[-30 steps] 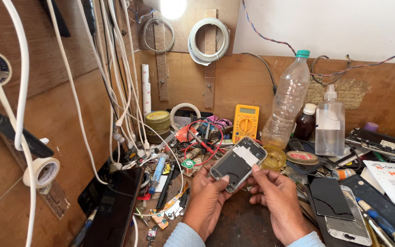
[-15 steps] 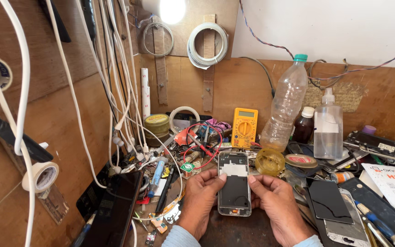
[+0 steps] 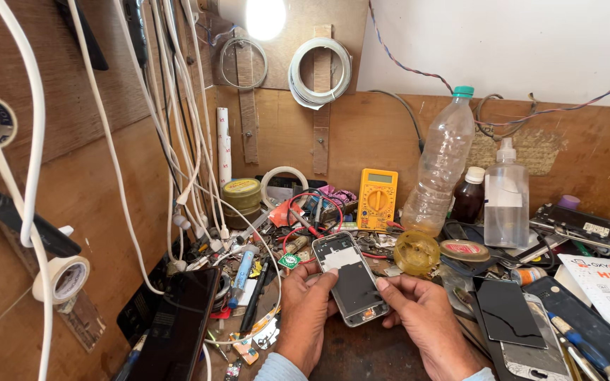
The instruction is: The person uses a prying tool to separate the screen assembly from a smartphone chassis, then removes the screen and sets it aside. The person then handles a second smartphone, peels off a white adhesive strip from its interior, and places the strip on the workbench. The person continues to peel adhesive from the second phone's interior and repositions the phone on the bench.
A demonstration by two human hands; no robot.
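Observation:
I hold an opened phone body (image 3: 350, 278) with a silver frame between both hands, low over the cluttered wooden bench. Its dark inner plate and a pale patch near the top end face up. My left hand (image 3: 306, 317) grips its left edge, thumb resting on the face. Along the right edge sits my right hand (image 3: 425, 321), fingertips touching the side. The phone's top end points away from me toward a tangle of red wires (image 3: 305, 219).
A yellow multimeter (image 3: 377, 198), a clear plastic bottle (image 3: 442, 171), a spray bottle (image 3: 506, 202) and a dark small bottle (image 3: 469, 195) stand behind. Phone screens and back covers (image 3: 524, 324) lie at right. White cables (image 3: 178, 141) hang at left, above a black phone (image 3: 178, 331).
The phone has swung from tilted to nearly straight, then tipped slightly left, and dropped lower between my hands. Both hands stayed on it.

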